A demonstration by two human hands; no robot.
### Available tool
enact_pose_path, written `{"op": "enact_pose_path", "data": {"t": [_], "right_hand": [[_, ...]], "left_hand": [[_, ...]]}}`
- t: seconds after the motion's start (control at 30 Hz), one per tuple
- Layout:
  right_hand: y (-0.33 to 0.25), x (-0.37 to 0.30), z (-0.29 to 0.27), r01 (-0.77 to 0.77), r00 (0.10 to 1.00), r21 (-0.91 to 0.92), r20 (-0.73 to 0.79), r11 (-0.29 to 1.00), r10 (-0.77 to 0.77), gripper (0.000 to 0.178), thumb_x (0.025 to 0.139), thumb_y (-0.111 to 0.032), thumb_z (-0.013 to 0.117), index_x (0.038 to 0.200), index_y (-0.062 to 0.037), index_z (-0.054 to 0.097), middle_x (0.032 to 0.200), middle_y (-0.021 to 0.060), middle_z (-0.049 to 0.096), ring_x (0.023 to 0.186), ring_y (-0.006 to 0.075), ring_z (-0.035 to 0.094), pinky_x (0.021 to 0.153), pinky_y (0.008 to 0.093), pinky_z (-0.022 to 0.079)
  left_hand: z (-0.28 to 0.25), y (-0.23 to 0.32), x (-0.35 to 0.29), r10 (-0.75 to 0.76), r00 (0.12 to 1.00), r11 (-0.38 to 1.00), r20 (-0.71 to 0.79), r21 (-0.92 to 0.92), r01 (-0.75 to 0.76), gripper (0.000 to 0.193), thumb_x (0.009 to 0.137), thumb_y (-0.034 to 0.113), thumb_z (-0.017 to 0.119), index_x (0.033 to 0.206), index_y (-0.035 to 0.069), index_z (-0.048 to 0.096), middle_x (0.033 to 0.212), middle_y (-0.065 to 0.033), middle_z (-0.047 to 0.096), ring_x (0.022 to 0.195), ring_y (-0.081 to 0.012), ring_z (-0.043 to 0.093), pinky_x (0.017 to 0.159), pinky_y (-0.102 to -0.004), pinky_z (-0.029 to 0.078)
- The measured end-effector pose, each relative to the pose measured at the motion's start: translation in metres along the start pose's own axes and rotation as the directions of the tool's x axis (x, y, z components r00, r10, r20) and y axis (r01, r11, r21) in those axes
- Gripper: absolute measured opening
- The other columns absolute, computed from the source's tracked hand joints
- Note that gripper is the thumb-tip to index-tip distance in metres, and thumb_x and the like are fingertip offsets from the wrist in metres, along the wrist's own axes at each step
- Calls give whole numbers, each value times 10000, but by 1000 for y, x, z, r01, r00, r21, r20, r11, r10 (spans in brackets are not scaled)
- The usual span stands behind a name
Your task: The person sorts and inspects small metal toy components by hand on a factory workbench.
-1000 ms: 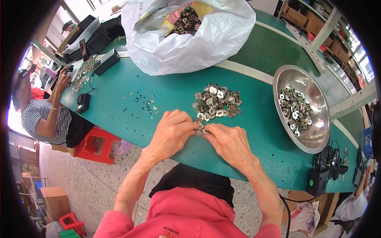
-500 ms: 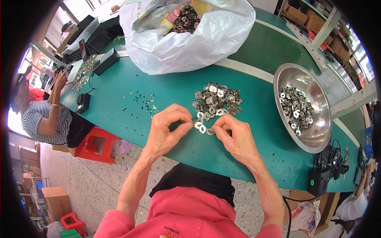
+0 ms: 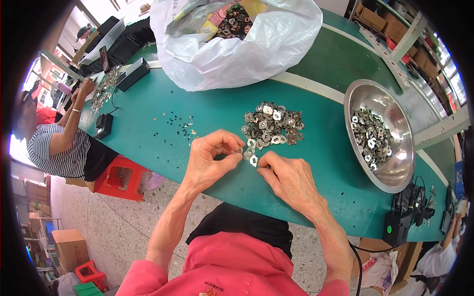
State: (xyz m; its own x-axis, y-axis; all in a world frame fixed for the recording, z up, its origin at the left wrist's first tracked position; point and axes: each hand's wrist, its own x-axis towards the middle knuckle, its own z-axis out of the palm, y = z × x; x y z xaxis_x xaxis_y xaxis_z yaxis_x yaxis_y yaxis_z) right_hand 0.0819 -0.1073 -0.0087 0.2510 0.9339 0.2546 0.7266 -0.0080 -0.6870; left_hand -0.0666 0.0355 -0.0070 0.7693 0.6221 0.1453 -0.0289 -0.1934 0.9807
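On the green table, a pile of small ring-shaped metal pieces [image 3: 271, 126] lies just beyond my hands. A few loose rings [image 3: 253, 160] trail from the pile's near side into the gap between my fingertips. My left hand [image 3: 215, 159] is closed in a pinch, and the edge of a small metal piece shows at its thumb and forefinger. Beside the nearest loose ring, my right hand [image 3: 290, 181] is closed with its fingers curled under. Whatever it holds, if anything, is hidden by the back of the hand.
A steel bowl [image 3: 351, 143] with many metal pieces stands at right. A big white woven sack [image 3: 242, 66] of parts is at the back. Tiny dark bits [image 3: 180, 124] lie scattered at left, near a black box [image 3: 132, 74]. A co-worker [image 3: 59, 143] sits far left.
My right hand has turned palm-down and moved slightly nearer me; dark pieces seen in its palm are now hidden. The ring at its fingertips no longer shows. My left hand stays nearly in place.
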Motion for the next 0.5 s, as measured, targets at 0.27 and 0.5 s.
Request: {"op": "enact_pose_path", "data": {"t": [0.27,0.5], "right_hand": [[-4,6,-20,-385,913,688,190,615,360,142,873,-160,645,832,-40,582,660,-31,550,526,48,438,468,214,335],[10,8,-26,-458,840,886,404,74,363,137,936,-176,557,917,-41,541,719,38,535,511,49,396,413,196,268]], "left_hand": [[6,10,3,253,952,771,173,558,-306,231,705,-76,661,925,-6,658,859,-93,588,737,-229,597,630,-327,472],[14,14,-1,188,960,707,208,650,-279,219,742,-13,678,960,7,662,881,-103,575,790,-278,594,674,-366,474]]}}
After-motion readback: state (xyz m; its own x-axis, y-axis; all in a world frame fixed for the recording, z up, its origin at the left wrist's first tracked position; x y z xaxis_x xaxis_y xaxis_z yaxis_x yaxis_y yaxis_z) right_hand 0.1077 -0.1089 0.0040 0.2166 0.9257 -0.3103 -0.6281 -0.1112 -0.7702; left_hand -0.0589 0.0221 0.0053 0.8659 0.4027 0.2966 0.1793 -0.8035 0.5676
